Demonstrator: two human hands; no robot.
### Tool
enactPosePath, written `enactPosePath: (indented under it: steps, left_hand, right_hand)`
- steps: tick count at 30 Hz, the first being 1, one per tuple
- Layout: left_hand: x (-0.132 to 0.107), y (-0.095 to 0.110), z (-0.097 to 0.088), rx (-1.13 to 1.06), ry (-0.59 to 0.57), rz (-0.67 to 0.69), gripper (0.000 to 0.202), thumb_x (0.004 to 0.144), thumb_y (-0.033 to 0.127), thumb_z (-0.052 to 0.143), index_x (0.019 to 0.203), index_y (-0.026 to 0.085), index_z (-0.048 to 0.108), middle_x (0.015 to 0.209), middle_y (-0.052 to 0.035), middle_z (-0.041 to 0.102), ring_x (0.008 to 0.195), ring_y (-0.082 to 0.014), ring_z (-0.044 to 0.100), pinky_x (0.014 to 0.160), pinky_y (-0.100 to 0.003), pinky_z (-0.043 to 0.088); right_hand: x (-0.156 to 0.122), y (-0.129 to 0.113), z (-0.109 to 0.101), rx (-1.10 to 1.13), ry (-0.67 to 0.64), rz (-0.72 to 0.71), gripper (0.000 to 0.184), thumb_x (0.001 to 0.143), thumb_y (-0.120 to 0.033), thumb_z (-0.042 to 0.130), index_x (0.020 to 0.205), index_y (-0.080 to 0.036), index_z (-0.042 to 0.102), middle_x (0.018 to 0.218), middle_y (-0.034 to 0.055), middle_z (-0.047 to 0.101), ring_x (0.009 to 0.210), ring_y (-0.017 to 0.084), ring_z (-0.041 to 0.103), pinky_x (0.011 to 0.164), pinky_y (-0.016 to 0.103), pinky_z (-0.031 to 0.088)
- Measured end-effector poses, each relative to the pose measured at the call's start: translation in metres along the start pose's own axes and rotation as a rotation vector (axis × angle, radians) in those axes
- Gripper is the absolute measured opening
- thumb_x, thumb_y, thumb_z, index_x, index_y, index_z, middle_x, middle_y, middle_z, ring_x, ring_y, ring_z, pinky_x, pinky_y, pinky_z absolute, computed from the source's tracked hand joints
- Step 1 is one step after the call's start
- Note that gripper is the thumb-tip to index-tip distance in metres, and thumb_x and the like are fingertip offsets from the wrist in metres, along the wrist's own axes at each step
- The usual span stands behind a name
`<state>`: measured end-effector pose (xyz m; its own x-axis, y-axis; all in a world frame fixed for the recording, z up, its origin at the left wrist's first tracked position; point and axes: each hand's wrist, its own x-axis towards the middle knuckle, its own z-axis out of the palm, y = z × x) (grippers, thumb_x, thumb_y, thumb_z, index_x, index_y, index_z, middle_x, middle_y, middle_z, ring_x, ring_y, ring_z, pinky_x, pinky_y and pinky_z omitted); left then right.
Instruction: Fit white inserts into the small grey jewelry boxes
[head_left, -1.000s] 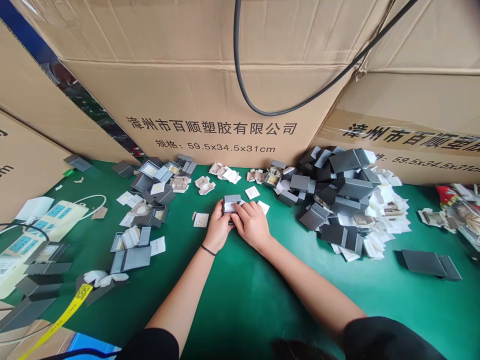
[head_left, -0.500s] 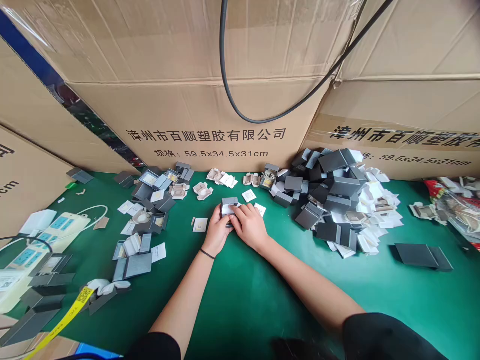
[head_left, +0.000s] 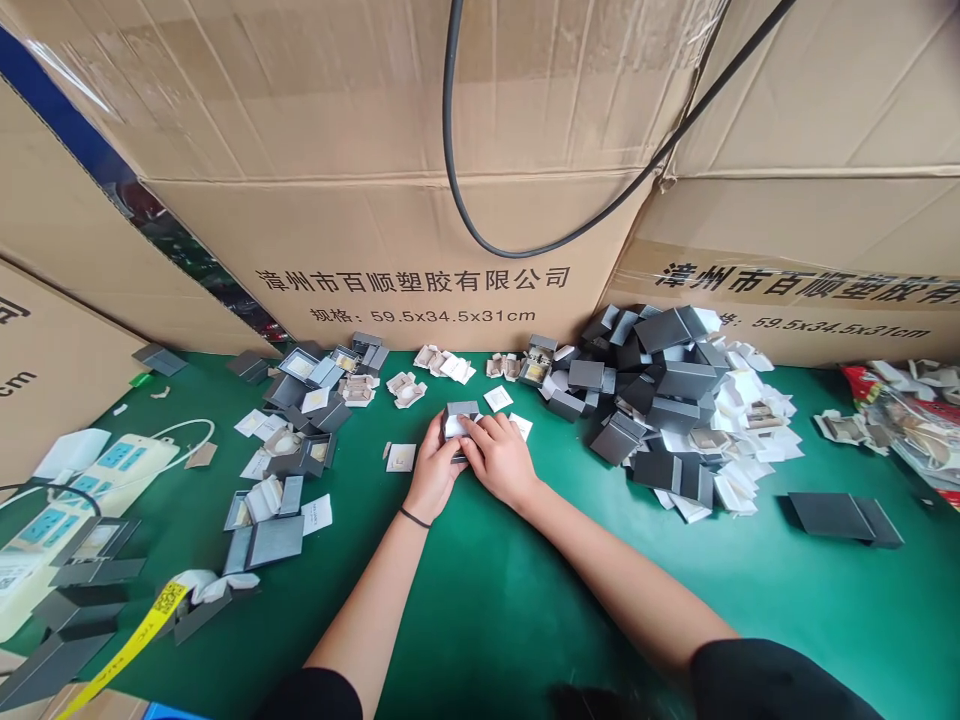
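Both my hands meet at the middle of the green table (head_left: 480,600) around one small grey box (head_left: 458,417) with a white insert showing. My left hand (head_left: 432,472) grips its left side with curled fingers. My right hand (head_left: 499,460) covers its right side, fingers bent over the top. A white card (head_left: 400,457) lies just left of my left hand, and two more white cards (head_left: 498,398) lie just beyond my right hand.
A heap of grey boxes and white inserts (head_left: 679,405) lies to the right. Opened grey boxes (head_left: 300,420) are scattered to the left, near a white power strip (head_left: 90,480). Large cardboard cartons (head_left: 420,200) wall the back; a black cable (head_left: 480,215) hangs in front.
My hands have stayed together on the small grey box with only slight finger movement. The view has tilted a little, so everything sits slightly lower and leftward in the picture.
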<state>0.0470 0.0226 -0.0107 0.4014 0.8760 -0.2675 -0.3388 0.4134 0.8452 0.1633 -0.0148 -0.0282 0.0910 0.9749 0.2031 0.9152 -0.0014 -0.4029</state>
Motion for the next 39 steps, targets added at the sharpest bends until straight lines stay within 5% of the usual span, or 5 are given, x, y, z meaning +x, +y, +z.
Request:
enactPosePath:
  steps: [8,18,30,39]
  left_hand:
    - [0.0012,0.0,-0.0052,-0.008,-0.048,0.002,0.055,0.076,0.019,0.061,0.127,0.025,0.042,0.126,-0.0066,0.047,0.11,-0.0206,0.047,0.077,-0.03,0.049]
    - [0.0009,0.0041,-0.002,-0.158,0.006,-0.032,0.041,0.076,0.021,0.061,0.116,0.019,0.049,0.111,-0.0069,0.054,0.09,-0.0144,0.054,0.073,-0.027,0.049]
    - [0.0035,0.0039,-0.0034,-0.142,-0.039,-0.043,0.054,0.076,0.021,0.062,0.126,0.023,0.043,0.125,-0.0072,0.048,0.106,-0.021,0.052,0.081,-0.034,0.049]
    - [0.0034,0.0021,0.0016,-0.067,0.022,-0.033,0.048,0.073,0.021,0.064,0.118,0.021,0.045,0.116,-0.0075,0.053,0.099,-0.0191,0.054,0.077,-0.033,0.05]
  right_hand:
    - [0.0023,-0.0002,-0.0047,-0.022,-0.048,-0.001,0.054,0.092,-0.055,0.008,0.133,-0.035,0.037,0.106,0.0063,0.034,0.094,-0.002,0.017,0.083,0.009,0.016]
    - [0.0021,0.0032,0.0039,0.032,0.07,-0.061,0.053,0.093,-0.052,0.008,0.127,-0.035,0.045,0.101,0.0066,0.036,0.088,-0.004,0.019,0.079,0.008,0.016]
    - [0.003,0.0031,0.004,0.064,0.062,-0.041,0.051,0.093,-0.046,0.012,0.13,-0.032,0.044,0.102,0.0064,0.037,0.088,-0.005,0.021,0.08,0.005,0.019]
    - [0.002,0.0029,0.0033,-0.003,0.041,-0.04,0.054,0.093,-0.044,0.009,0.129,-0.028,0.047,0.101,0.0079,0.036,0.089,-0.006,0.022,0.086,0.003,0.025]
